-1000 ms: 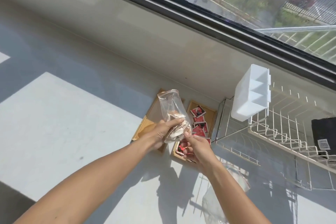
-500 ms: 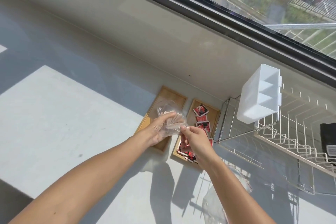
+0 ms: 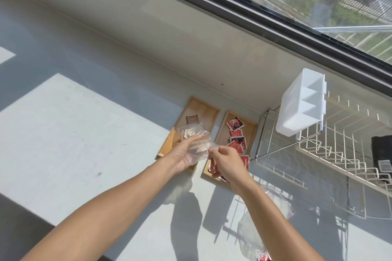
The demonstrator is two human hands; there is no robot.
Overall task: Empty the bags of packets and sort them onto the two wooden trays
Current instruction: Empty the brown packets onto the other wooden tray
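Two wooden trays lie side by side by the wall. The left tray [image 3: 209, 112] holds one brown packet [image 3: 192, 119]. The right tray [image 3: 251, 131] holds several red packets [image 3: 236, 133]. A clear plastic bag [image 3: 194, 135] with pale packets inside hangs tipped over the left tray. My left hand [image 3: 185, 152] grips the bag from the left and my right hand [image 3: 226, 159] pinches its right edge. My right hand covers the near end of the right tray.
A second clear bag [image 3: 265, 226] with a few red packets lies on the counter under my right forearm. A white wire dish rack [image 3: 331, 150] with a white plastic caddy [image 3: 301, 104] stands at right. The window ledge runs behind the trays.
The bag went from upright to crumpled and tipped low over the left tray. A brown packet now lies in the left tray. Both hands stayed on the bag.
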